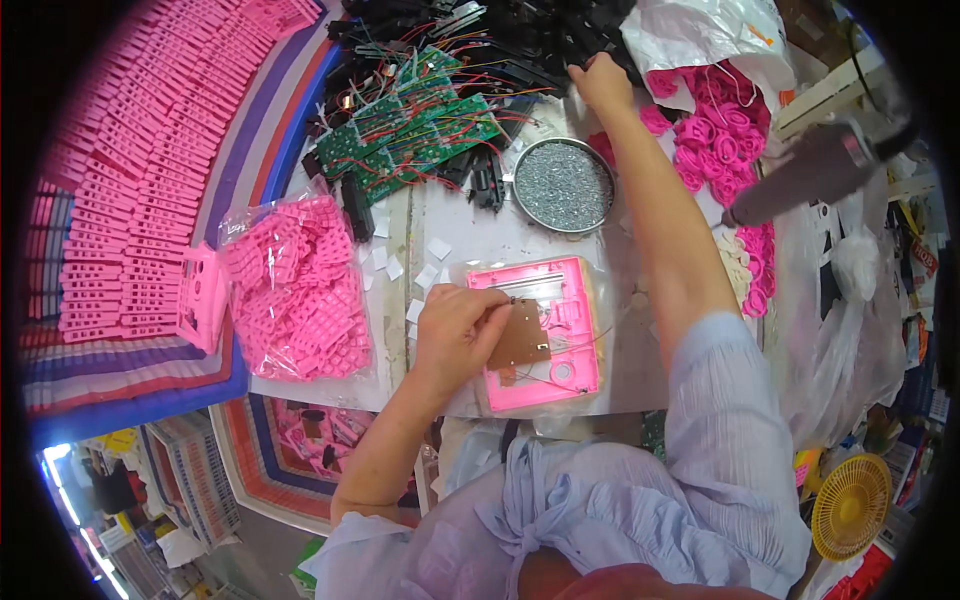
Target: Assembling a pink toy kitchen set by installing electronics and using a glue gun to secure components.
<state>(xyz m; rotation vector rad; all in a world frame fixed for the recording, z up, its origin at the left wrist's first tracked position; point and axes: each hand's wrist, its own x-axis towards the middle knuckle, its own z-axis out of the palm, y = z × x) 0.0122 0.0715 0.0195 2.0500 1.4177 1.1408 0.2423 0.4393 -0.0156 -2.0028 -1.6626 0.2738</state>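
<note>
In front of me lies a pink plastic housing (497, 393), with a metal rod along its far side and thin wires on its right. A brown circuit board (522, 337) sits in it, slightly tilted. My left hand (452, 335) pinches the board's upper left edge between thumb and fingers. My right arm stretches far forward, and my right hand (603, 84) is at the heap of black plastic parts (545, 38). Its fingers are curled there; what they hold, if anything, is hidden. A round tin of small screws (563, 184) stands left of that forearm.
Green circuit boards with wires (400, 130) are piled at far left. A clear bag of pink keypads (300, 290) lies left, beside a striped crate (225, 180) with rows of pink parts. A grey electric screwdriver (815, 172) hangs right, near pink coiled pieces (722, 135).
</note>
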